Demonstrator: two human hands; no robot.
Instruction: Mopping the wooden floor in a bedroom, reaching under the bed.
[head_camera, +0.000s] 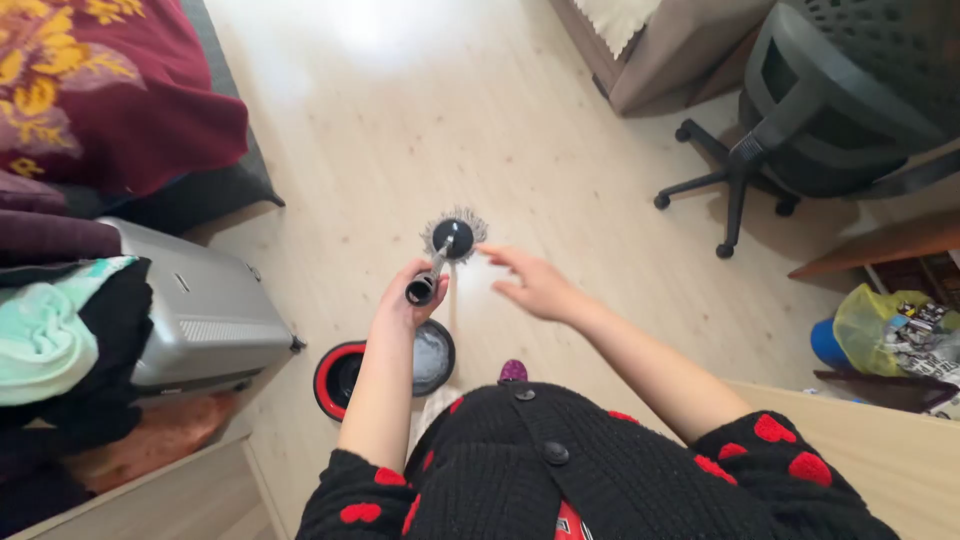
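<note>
Suitcase (205, 315), bucket (340, 375), chair (800, 120) surround mop (452, 238).

At the centre of the frame the left hand (408, 300) grips the top of a mop handle (424, 286), whose round grey mop head (453, 236) rests on the pale wood floor (420, 110). The right hand (535, 285) hovers open just beside the handle, fingers spread. A red-and-black bucket (342, 378) stands at lower centre, a grey suitcase (200, 315) at left, and a black office chair (800, 120) at upper right.

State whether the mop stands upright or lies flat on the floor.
Upright: the left hand grips the mop handle's top, directly above its round head on the floor.
</note>
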